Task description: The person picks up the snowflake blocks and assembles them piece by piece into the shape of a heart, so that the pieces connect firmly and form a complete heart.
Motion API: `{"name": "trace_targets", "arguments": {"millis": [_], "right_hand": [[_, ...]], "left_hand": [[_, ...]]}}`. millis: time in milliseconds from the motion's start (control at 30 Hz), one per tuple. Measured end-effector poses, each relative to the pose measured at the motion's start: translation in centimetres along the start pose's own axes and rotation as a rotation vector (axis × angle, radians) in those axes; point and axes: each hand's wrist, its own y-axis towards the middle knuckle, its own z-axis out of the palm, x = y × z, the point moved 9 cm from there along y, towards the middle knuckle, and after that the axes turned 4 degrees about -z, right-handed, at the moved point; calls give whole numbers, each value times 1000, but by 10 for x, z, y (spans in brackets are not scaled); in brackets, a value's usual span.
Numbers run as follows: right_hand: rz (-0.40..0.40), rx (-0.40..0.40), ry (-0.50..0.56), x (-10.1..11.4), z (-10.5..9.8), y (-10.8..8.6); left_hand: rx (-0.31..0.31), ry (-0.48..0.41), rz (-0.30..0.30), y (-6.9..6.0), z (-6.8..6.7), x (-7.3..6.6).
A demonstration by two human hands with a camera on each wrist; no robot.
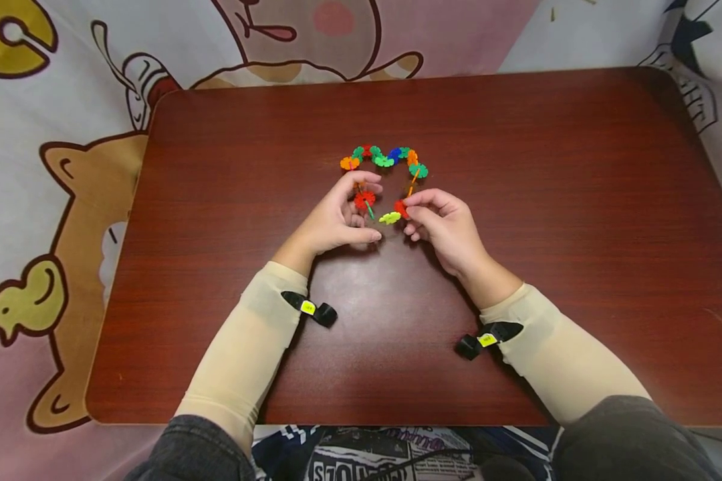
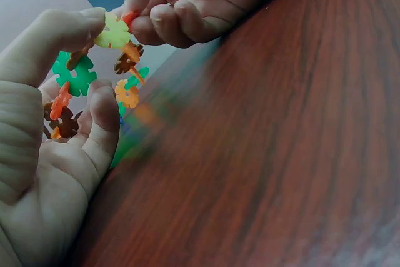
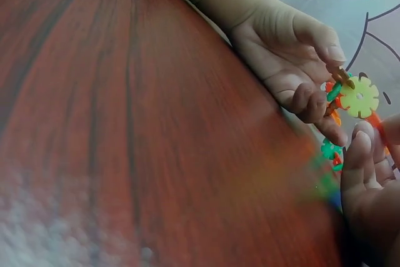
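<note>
A chain of notched plastic snowflake discs curves in a near loop between the two hands, its far part of green discs (image 1: 384,161) and other colours lying beyond them. My left hand (image 1: 331,217) curls round the chain's left end, by a red disc (image 1: 365,200) and a green disc (image 2: 75,73). Its thumb presses a brown disc (image 3: 343,79) at the lime disc. With thumb and fingertips, my right hand (image 1: 448,224) pinches a red disc (image 1: 400,209) that is joined to the lime disc (image 1: 390,218). The lime disc sits in the gap between both hands.
The chain and hands are over a brown wooden table (image 1: 577,200). A cartoon-print cloth (image 1: 457,33) borders its far and left sides. Each forearm wears a strapped-on black camera, such as the left camera (image 1: 325,314).
</note>
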Motion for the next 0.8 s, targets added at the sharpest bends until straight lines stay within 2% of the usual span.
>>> {"name": "trace_targets", "arguments": {"millis": [133,333,467,800], "right_hand": [[-16,-25,-25,2,-2,-1],[-37,-62,17,4,-5,-1],[-57,-58,18,5,-5,-1],[-99,-45,-63,3,-6,1]], "left_hand": [[-8,14,-7,1,0,0],[-19,19,-22,1,0,2],[-23,33,-30,2,-1,3],[-30,35,-37,1,-1,3]]}}
